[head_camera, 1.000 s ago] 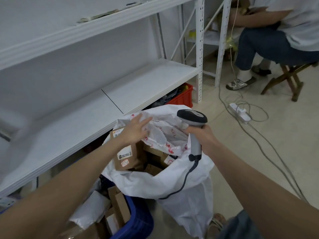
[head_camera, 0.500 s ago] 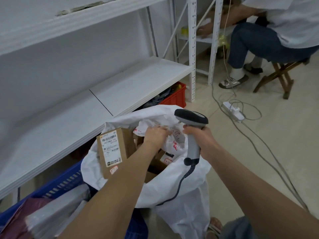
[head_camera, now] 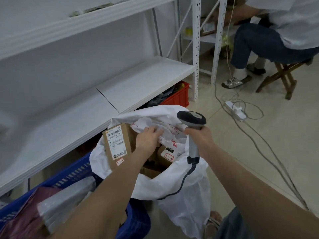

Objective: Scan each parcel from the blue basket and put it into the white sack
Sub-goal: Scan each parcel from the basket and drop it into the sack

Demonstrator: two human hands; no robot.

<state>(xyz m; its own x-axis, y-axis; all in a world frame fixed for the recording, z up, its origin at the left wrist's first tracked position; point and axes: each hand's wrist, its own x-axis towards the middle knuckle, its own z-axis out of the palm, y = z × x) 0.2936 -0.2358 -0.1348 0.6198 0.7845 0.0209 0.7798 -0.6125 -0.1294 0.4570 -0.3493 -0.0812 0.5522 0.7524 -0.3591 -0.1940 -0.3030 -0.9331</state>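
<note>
Two hands are in my view, both over the mouth of the white sack (head_camera: pixel 181 183), which stands open at lower centre of the frame. The left hand (head_camera: pixel 148 140) reaches into it palm down, its fingers (head_camera: pixel 158 131) fairly straight and lying on a crumpled white mailer (head_camera: pixel 168 135) with red print; the thumb is hidden from me, so I see a press rather than a grip. The right hand (head_camera: pixel 200 137) is curled round the grey handle of the scanner (head_camera: pixel 191 119), whose dark head sits just above the fist, and its coiled cable (head_camera: pixel 183 183) hangs down across the front of the sack.

Inside the sack, just left of my left wrist, a cardboard box (head_camera: pixel 117 145) stands on end with a barcode label facing the camera. A smaller box (head_camera: pixel 168 154) with a handwritten label lies lower, between the two wrists. The blue basket (head_camera: pixel 72 175) is at lower left, touching the sack, with a grey plastic parcel (head_camera: pixel 69 197) and a maroon bag (head_camera: pixel 25 218) in it.

A white shelf (head_camera: pixel 138 83) runs across the left half, with a red crate (head_camera: pixel 176 97) under its end. At upper right a person (head_camera: pixel 259 42) sits on a wooden stool (head_camera: pixel 283 75), and a power strip (head_camera: pixel 235 111) lies on the floor among loose cables.
</note>
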